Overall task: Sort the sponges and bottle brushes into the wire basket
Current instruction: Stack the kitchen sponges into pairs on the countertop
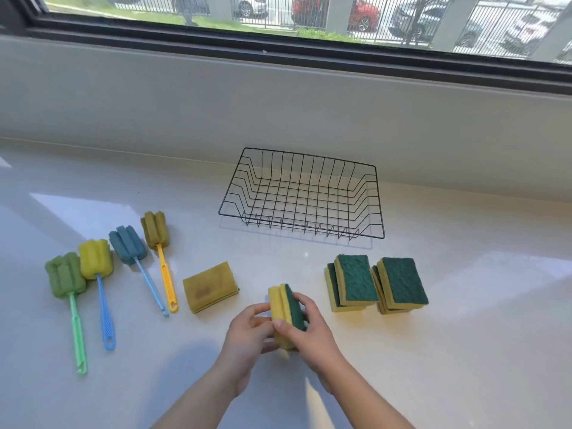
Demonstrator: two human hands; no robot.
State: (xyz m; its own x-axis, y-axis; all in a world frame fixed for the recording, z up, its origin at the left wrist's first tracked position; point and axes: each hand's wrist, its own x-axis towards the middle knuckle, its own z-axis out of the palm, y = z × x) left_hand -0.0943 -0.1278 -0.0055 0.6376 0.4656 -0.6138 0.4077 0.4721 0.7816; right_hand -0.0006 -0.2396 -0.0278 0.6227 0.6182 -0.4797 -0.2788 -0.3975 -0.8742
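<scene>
A yellow sponge with a green scouring side (283, 308) stands on edge above the counter, held between both hands. My left hand (247, 332) grips its yellow side and my right hand (305, 329) wraps round the green side. The black wire basket (379, 205) stands behind it with nothing inside. Two stacks of the same sponges (351, 283) (400, 284) lie to the right. Several sponge-headed bottle brushes lie in a row at the left: green (66, 280), yellow-headed with a blue handle (94, 261), blue (128, 247) and olive with an orange handle (154, 227).
A folded olive-yellow cloth (210, 286) lies between the brushes and my hands. The white counter (464, 320) runs back to a low grey wall under a dark-framed window (278, 57).
</scene>
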